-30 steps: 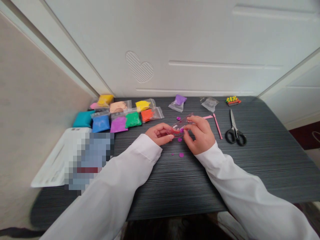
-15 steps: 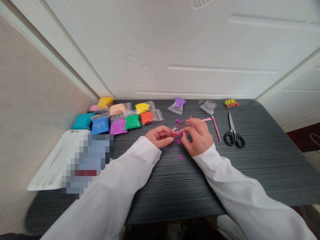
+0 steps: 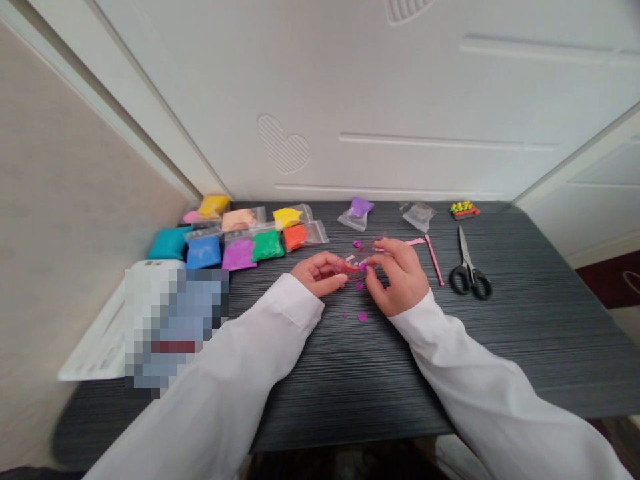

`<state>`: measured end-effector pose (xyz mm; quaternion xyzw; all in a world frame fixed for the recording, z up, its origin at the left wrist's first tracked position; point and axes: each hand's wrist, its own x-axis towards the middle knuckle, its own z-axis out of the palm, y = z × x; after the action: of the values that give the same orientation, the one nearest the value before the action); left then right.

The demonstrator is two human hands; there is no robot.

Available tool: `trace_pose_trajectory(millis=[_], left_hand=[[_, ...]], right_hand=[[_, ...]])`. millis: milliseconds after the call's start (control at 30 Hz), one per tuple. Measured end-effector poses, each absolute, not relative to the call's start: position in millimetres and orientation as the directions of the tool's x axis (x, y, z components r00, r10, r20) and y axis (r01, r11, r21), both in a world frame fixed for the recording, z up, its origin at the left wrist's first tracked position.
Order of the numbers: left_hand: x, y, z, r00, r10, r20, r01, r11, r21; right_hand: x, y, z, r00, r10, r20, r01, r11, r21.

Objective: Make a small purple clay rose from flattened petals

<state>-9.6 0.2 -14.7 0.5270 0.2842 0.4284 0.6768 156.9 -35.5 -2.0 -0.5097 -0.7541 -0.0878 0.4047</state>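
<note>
My left hand [image 3: 320, 273] is closed, thumb and fingers pinching the left end of a clear plastic piece [image 3: 351, 258] with red-pink parts, held just above the table. At its right side my right hand [image 3: 400, 275] has its fingers curled against the same piece. The right thumb and index finger are beside a small purple clay disc [image 3: 363, 266] on it. Below the hands, a flat purple clay disc [image 3: 363, 317] and a tiny purple bit lie on the table. Another purple piece [image 3: 357, 244] lies beyond the plastic. The exact kind of plastic piece is unclear.
Bagged clay in several colours, including a green pack [image 3: 268, 245], lies back left. Left are a white tray [image 3: 95, 333] and a blurred-out object. A pink stick tool [image 3: 435, 260], black-handled scissors [image 3: 465, 260], an empty-looking bag [image 3: 419, 216] and a small yellow-topped model [image 3: 464, 210] are right.
The whole view has shifted slightly. My right fingertips have eased a little to the right of the purple disc on the plastic piece. My left hand keeps its hold.
</note>
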Motion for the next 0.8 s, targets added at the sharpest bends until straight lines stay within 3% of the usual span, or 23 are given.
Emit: trace_pose_trajectory(millis=[800], left_hand=[[-8.3, -0.5, -12.2, 0.436, 0.899, 0.04, -0.196, 0.051, 0.979]], right_hand=[[152.8, -34.4, -1.8, -0.116, 0.722, 0.682, 0.86, 0.416, -0.295]])
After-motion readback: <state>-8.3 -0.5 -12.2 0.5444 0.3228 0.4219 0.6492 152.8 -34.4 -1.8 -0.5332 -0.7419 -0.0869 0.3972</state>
